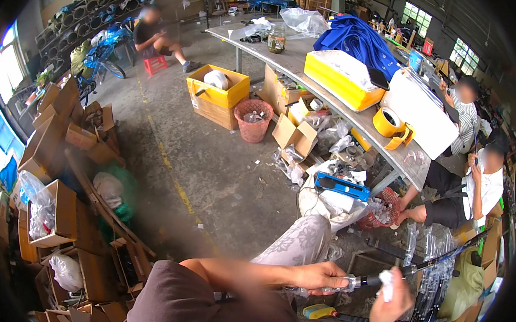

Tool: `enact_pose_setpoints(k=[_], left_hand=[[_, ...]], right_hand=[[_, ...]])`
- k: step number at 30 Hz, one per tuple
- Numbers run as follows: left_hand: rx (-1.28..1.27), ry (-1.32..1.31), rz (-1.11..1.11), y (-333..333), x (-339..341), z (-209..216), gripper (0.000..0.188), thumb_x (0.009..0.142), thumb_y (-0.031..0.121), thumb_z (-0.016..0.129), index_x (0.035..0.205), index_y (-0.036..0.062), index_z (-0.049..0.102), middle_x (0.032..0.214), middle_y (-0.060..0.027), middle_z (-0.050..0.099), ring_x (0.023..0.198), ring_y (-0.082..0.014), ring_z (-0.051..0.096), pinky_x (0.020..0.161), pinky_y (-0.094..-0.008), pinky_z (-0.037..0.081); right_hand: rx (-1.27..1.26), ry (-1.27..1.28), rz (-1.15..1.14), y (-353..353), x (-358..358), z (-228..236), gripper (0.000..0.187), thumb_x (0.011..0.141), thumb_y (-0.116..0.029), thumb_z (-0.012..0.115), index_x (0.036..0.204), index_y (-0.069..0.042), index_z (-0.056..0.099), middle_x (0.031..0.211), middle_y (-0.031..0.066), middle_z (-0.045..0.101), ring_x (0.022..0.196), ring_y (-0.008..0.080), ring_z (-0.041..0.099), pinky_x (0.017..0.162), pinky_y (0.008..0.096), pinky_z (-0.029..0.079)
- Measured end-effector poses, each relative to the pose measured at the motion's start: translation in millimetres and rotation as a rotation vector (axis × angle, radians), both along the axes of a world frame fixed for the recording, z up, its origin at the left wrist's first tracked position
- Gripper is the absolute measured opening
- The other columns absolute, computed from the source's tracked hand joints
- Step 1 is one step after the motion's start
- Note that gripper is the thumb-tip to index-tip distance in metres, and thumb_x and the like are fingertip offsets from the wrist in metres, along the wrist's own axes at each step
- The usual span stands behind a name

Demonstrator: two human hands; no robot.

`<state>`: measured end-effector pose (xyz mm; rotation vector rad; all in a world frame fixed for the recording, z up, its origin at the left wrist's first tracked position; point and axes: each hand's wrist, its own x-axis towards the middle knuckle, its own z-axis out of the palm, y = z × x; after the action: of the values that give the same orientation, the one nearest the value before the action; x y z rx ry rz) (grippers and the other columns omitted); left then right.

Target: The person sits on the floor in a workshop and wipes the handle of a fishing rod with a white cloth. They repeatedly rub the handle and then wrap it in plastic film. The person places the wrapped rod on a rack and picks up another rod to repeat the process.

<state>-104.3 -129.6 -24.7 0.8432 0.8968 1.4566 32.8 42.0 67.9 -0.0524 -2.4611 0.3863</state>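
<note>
My left hand (319,277) is closed around the near end of a long dark rod (371,280), where clear plastic wraps it. The rod slants up to the right past a co-worker's legs. My right hand (395,308) pinches a small white wad (387,285), cloth or paper, beside the rod; whether the wad touches the rod I cannot tell. Several rods in clear plastic (430,289) lie to the right of my right hand. Below my left hand rests a yellow and blue object (319,311), its kind unclear.
A long table (408,164) bears a yellow box (343,77), blue cloth (357,43) and tape rolls (386,121). Red baskets (253,120) and cartons (295,134) stand under and beside it. Cardboard boxes (60,208) pile up on the left. Two people sit at right, another far left.
</note>
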Motion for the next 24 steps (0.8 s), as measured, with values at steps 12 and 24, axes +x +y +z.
enact_pose_setpoints(k=[12,24], left_hand=[[-0.001,-0.066,-0.042,4,2,-1,0.042,0.095,0.043,0.049,0.091,0.0017,0.059,0.059,0.0018,0.045,0.040,-0.0048,0.040,0.036,-0.0223,0.028],[0.019,-0.128,-0.090,10,-1,1,0.045,0.094,0.044,0.051,0.100,0.0006,0.062,0.057,0.0009,0.045,0.038,-0.0050,0.038,0.035,-0.0222,0.027]], right_hand=[[0.156,0.101,-0.083,8,0,-8,0.036,0.077,0.001,0.059,0.113,0.001,0.061,0.087,0.0148,0.067,0.070,0.0264,0.064,0.065,0.0374,0.050],[-0.116,0.150,-0.262,27,1,8,0.032,0.083,0.002,0.053,0.113,0.006,0.058,0.100,0.0188,0.066,0.086,0.0269,0.065,0.077,0.0365,0.049]])
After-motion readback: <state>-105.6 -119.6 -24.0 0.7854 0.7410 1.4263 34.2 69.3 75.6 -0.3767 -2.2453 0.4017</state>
